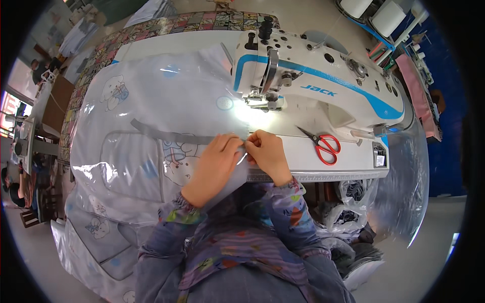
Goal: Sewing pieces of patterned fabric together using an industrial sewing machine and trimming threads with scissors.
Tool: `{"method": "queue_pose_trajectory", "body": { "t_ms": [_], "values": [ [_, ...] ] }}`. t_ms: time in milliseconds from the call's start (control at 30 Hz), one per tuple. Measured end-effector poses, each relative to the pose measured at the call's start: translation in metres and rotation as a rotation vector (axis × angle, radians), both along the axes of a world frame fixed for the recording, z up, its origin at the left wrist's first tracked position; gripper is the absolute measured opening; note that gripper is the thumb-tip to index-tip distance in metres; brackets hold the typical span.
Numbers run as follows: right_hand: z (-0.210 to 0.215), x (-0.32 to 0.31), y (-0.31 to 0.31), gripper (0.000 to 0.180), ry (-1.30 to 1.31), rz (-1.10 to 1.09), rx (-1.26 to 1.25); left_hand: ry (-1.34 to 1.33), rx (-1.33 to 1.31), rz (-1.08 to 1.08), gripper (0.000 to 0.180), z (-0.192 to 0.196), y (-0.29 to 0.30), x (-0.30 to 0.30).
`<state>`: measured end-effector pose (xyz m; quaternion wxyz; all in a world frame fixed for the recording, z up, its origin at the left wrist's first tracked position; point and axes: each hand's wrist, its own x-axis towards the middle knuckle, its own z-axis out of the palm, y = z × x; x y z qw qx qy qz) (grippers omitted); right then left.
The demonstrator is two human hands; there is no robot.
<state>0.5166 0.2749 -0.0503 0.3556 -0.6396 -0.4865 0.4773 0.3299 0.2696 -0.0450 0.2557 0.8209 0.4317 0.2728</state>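
A large shiny sheet of pale grey fabric (pixel 131 166), printed with bears and blue dots, spreads over the left side of the sewing table. A dark grey fabric strip (pixel 177 137) lies across it and runs up to my fingers. My left hand (pixel 214 169) rests on the sheet, its fingers closed over the strip near the right edge. Beside it, my right hand (pixel 270 156) pinches the strip's end at the sheet's edge; the fingertips partly hide the grip. Just beyond stands a white and blue sewing machine (pixel 303 81), its needle area brightly lit.
Black scissors with red handles (pixel 326 147) lie on the table right of my right hand. White thread cones (pixel 389 18) stand at the upper right. Plastic bags of dark material (pixel 351 202) sit below the table's right side. Another person (pixel 15 188) is at the far left.
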Motion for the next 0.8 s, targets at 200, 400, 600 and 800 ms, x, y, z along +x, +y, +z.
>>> {"method": "queue_pose_trajectory", "body": {
  "t_ms": [200,400,600,800],
  "values": [
    [-0.001,0.005,0.007,0.014,0.044,-0.018,-0.052,0.165,0.268,0.011,0.040,-0.027,-0.001,0.002],
    [-0.004,-0.002,-0.053,0.009,-0.322,-0.082,0.314,0.262,0.378,0.011,0.040,-0.033,-0.004,-0.006],
    [-0.056,-0.002,-0.125,0.010,-0.014,0.388,0.508,0.241,0.324,-0.002,0.034,-0.027,-0.005,-0.005],
    [-0.060,-0.002,-0.126,0.012,0.387,0.598,0.100,0.220,0.283,-0.024,0.039,-0.022,-0.006,-0.004]
  ]
}}
